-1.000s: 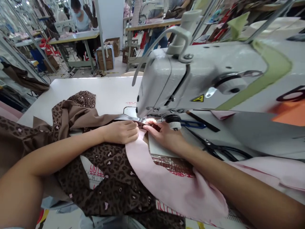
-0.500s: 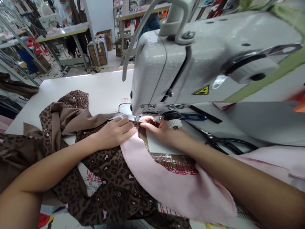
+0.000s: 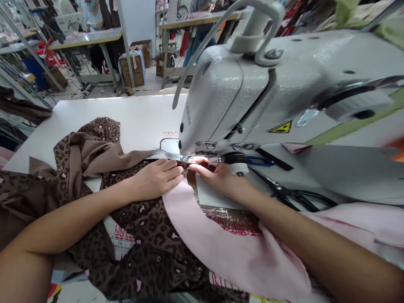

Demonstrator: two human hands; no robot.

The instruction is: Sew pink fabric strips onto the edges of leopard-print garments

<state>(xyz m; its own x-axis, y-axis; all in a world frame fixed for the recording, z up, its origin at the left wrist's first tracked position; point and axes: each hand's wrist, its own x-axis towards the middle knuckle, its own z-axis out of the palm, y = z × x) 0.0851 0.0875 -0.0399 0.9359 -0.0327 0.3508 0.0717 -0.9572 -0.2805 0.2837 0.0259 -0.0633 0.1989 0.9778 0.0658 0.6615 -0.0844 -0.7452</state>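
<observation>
The white sewing machine stands over the work, its needle area low at the front left. My left hand, fingers bent together, holds the brown leopard-print fabric just left of the needle area. Beside it, partly behind the machine's lower parts, my right hand pinches the same fabric's narrow dark edge between thumb and fingers. From under my left fingertips a curved pink fabric strip runs down and to the right, lying over the leopard print. The needle and presser foot are mostly hidden.
Black-handled scissors lie right of my right wrist, near a blue-handled tool and a flat black strip. More pink fabric lies at the right. Plain brown fabric is bunched at the left. People sit at tables behind.
The view has shifted, so the machine appears farther right and slightly lower. Both hands appear slightly farther right and keep hold of the fabric at the needle area.
</observation>
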